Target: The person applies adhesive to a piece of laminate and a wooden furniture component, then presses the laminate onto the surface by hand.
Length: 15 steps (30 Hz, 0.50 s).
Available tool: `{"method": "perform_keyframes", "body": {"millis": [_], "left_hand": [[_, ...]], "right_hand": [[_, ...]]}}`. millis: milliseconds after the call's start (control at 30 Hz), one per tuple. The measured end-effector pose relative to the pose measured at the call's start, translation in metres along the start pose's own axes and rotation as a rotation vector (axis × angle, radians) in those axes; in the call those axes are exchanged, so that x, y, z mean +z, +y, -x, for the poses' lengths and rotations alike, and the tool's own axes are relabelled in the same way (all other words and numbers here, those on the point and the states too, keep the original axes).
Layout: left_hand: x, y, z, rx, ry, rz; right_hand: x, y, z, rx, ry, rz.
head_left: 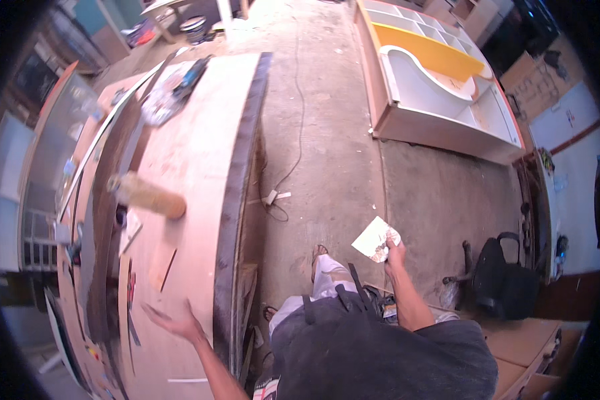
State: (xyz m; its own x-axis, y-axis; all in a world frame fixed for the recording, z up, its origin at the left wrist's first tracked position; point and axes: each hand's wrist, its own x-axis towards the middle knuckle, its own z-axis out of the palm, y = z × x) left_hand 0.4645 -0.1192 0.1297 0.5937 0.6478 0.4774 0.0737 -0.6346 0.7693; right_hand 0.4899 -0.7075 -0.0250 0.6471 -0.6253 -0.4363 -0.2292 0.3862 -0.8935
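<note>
Clamping pale, brown-patched paper sheet point(367, 240) by its right side in right grip point(395, 255), extending leftward from it above concrete floor point(327, 187). Holding left grip point(181, 325) spread apart over wooden tabletop point(200, 140), near thin dark strip point(169, 271), well apart from tan bottle point(152, 197).

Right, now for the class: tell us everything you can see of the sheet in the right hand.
The sheet is thin, four-sided and pale yellowish white, perhaps card or stiff plastic; the picture does not settle which. A mottled brown patch marks the part nearest the right hand; whether it is stain or residue is unclear. It looks fairly flat, turned so one corner points left, and shows against the floor. The hand holds it at its right side; nothing else visibly touches it.
</note>
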Motion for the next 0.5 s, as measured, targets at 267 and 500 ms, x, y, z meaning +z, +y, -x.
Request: {"method": "perform_keyframes", "body": {"millis": [267,500], "left_hand": [[0.185,-0.029,-0.160,-0.078,0.450,-0.007],[0.239,-0.017,-0.205,-0.212,0.563,-0.107]], "right_hand": [[-0.023,-0.076,-0.095,0.022,0.118,-0.194],[-0.006,-0.109,-0.199,0.044,0.164,-0.321]]}}
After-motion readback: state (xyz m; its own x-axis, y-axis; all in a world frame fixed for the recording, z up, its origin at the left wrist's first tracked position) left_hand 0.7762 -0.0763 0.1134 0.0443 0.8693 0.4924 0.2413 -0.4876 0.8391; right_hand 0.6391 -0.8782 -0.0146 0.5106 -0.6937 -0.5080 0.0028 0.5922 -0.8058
